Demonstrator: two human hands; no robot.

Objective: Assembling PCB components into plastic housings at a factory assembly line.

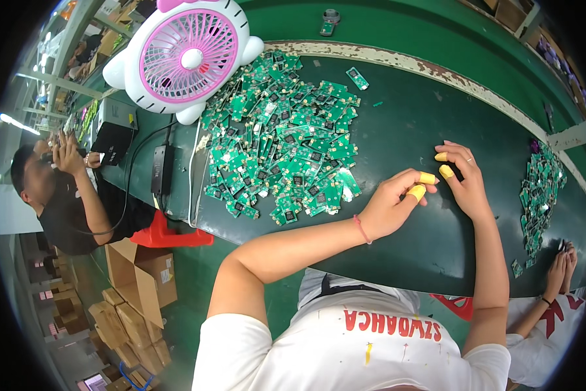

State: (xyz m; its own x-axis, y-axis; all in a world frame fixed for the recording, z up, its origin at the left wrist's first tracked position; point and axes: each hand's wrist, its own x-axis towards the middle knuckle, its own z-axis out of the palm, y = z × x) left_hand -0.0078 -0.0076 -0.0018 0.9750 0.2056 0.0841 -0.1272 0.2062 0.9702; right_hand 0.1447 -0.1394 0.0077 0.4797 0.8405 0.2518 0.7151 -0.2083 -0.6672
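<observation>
My left hand (396,201) is over the dark green table top, right of a big heap of small green circuit boards (286,143). Its fingers are curled, with yellow finger cots on thumb and index finger drawn close together. Whatever they may hold is too small or hidden to make out. Just to the right is my right hand (465,182), also with yellow cots on thumb and index finger. Its fingers are bent but apart, and nothing shows between them. The fingertips of both hands point toward each other with a narrow gap.
A pink and white fan (192,58) stands behind the heap's left side. One board (357,78) lies apart near the table's far rim. Another pile of boards (539,195) is at the right, near a co-worker's hands (560,267). A second person sits at the left beyond a black adapter (162,171).
</observation>
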